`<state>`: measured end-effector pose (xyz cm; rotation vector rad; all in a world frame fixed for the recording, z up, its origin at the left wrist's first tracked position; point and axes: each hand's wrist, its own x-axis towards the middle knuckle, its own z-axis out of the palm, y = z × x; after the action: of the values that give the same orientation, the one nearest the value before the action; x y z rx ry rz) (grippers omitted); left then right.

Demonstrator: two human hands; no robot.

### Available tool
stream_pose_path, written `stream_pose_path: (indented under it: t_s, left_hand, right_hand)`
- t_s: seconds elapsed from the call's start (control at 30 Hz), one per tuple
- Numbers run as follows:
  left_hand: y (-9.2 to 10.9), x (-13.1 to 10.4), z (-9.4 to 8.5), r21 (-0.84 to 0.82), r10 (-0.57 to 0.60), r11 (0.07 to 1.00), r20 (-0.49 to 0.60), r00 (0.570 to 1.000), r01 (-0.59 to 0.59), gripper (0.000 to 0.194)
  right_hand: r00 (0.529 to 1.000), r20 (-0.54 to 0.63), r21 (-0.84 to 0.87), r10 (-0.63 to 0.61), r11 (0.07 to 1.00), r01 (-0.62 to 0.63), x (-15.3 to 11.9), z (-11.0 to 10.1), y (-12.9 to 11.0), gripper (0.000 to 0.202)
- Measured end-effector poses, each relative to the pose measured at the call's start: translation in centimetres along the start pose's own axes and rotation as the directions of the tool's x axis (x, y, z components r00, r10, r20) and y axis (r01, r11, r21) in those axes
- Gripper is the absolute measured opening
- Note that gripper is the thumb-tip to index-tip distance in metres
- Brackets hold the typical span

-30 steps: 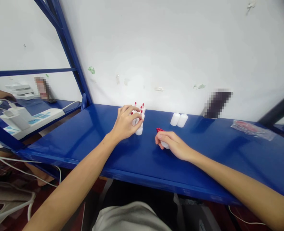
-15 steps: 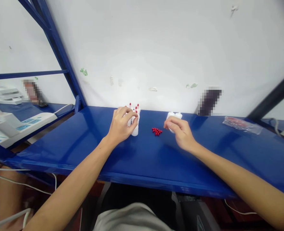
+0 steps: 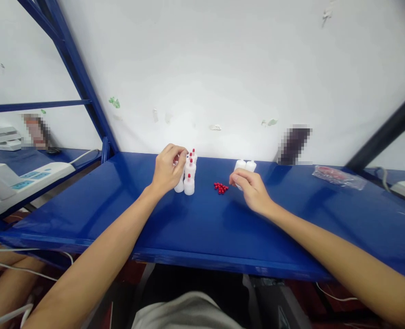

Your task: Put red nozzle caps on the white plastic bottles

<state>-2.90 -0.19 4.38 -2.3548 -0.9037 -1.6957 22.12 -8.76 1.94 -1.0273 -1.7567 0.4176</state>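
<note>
Several white bottles with red tips (image 3: 189, 186) stand in a group left of centre on the blue shelf. My left hand (image 3: 170, 168) is at their left side, fingers bent and closed; whatever its fingertips hold, if anything, is hidden. White bottles without red tips (image 3: 250, 166) stand right of centre. My right hand (image 3: 252, 188) is in front of them, thumb and fingers pinched together, partly covering a white bottle; its contents cannot be made out. Between the hands lies a small pile of red caps (image 3: 221, 188).
On the blue shelf (image 3: 202, 228), a clear plastic bag (image 3: 339, 177) lies at the right. A dark blurred object (image 3: 294, 145) leans on the wall. Power strips (image 3: 48, 176) and a person's bare legs are at the left.
My left hand has shifted left from the front of the red-tipped bottles, uncovering more of them. My right hand stays pinched beside the other bottles. The view has shifted slightly.
</note>
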Motion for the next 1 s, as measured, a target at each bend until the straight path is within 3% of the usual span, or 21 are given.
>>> stream_pose_path:
  t_s: [0.2,0.33,0.57,0.77,0.87,1.0]
  left_hand:
    - [0.2,0.8,-0.2,-0.015,0.132,0.991,-0.001,0.991,-0.132,0.022]
    - [-0.9,2.6,-1.2,0.038,0.219,0.975,-0.059,0.974,-0.217,0.021]
    - [-7.7,4.9,-2.3,0.049,0.002,0.999,-0.188,0.982,0.007,0.023]
    - [-12.6,3.6,-0.2,0.071,-0.189,0.98,0.064,0.98,0.185,0.023]
    - [-13.1,1.6,0.2,0.15,-0.232,0.969,0.261,0.937,0.198,0.025]
    - [-12.7,-0.3,-0.2,0.162,-0.195,0.978,0.473,0.859,0.133,0.023]
  right_hand:
    - [1.0,0.005,-0.003,-0.01,1.0,0.01,0.0,0.2,0.1,0.029]
    - [0.999,0.022,-0.03,-0.033,0.999,0.034,0.0,0.2,-0.1,0.029]
    - [0.964,0.218,-0.238,-0.155,0.949,0.206,-0.6,0.7,-1.3,0.022]
    - [0.892,0.45,-0.565,-0.041,0.76,0.321,0.1,2.4,-2.6,0.02]
    - [0.873,0.485,-0.652,0.049,0.685,0.324,0.9,3.5,-3.3,0.025]
    - [0.862,0.45,-0.779,0.233,0.574,0.251,2.3,5.4,-4.5,0.023]
